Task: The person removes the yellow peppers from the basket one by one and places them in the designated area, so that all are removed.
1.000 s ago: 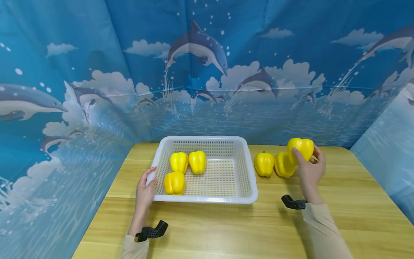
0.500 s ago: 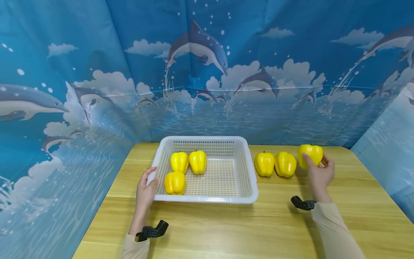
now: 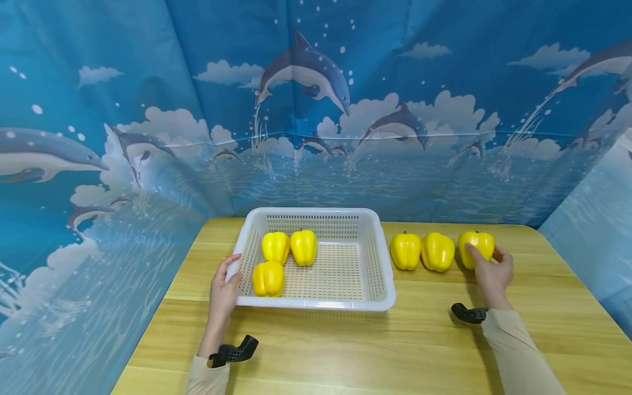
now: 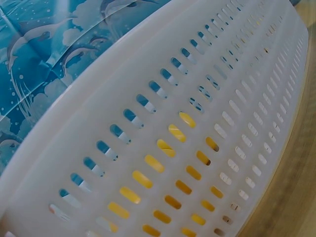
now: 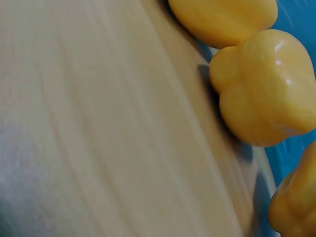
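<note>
Near the worktop's [image 3: 340, 356] back right corner, the right hand [image 3: 494, 271] is pinching the end yellow bell pepper [image 3: 480, 242], its grip setting the thumb in front; whether the worktop is bearing the full weight, I cannot tell. Two loose yellow bell peppers [image 3: 438, 252] are standing beside it along the back edge, apparently lining up within reach. The left hand [image 3: 225, 291] is gripping the left rim of the white plastic basket [image 3: 316, 303], probably to keep it from sliding. Inside, three yellow bell peppers [image 3: 303, 248] are clustering toward the left wall.
</note>
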Tool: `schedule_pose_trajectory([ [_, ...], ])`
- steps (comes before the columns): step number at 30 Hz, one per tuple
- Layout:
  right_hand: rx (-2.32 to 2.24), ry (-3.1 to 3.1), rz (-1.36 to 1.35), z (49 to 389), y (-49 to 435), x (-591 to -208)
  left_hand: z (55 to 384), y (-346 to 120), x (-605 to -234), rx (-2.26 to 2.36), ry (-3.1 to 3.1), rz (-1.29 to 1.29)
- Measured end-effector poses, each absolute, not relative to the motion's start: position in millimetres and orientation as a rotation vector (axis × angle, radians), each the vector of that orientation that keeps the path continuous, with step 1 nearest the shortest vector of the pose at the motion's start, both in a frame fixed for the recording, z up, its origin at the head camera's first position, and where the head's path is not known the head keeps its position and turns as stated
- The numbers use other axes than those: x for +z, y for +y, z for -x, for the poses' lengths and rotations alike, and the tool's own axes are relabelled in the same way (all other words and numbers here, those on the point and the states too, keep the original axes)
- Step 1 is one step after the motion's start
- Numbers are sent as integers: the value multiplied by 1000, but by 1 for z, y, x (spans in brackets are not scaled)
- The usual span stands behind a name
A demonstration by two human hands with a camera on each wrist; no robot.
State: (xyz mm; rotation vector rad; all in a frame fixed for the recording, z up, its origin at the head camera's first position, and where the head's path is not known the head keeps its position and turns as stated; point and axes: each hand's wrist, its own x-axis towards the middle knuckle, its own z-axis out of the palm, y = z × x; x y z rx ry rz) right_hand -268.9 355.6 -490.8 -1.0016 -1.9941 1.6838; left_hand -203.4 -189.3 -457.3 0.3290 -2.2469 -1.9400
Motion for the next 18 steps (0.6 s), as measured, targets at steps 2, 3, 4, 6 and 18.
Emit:
schedule_pose_trajectory([
  [2, 1679, -2009, 1005, 269, 357, -493, 203, -189, -457, -1940, -2245, -329],
  [3, 1676, -2012, 1005, 269, 358, -494, 203, -189, -457, -1939, -2245, -328],
  [4, 1676, -2014, 1004, 269, 358, -495, 203, -189, -457, -1939, -2246, -327],
  [6, 1680, -2021, 998, 270, 359, -496, 203, -190, -458, -1937, -2248, -326],
  [18, 1681, -2102, 984, 270, 363, -498, 204, -191, -459, -1934, -2252, -314],
])
